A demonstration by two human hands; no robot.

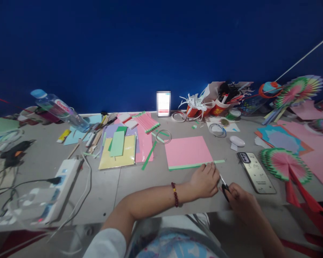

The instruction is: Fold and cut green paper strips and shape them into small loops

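Note:
A pink sheet of paper (188,150) lies on the grey table in front of me, with a light green strip (187,166) along its near edge. The strip sticks out to the right beyond the sheet. My left hand (206,181) lies over the sheet's near right corner, fingers flat on the strip. Just right of it, my right hand (238,197) grips black-handled scissors (225,189). Their blades point away from me and reach the strip at the sheet's right edge; how far apart the blades are is too small to tell.
A phone (256,172) and folded paper fans (286,165) lie to the right. On the left are a yellow paper pack (118,154), a power strip (61,190) with cables, and a plastic bottle (63,111). Red cups (219,108) stand at the back, near a ring (163,136).

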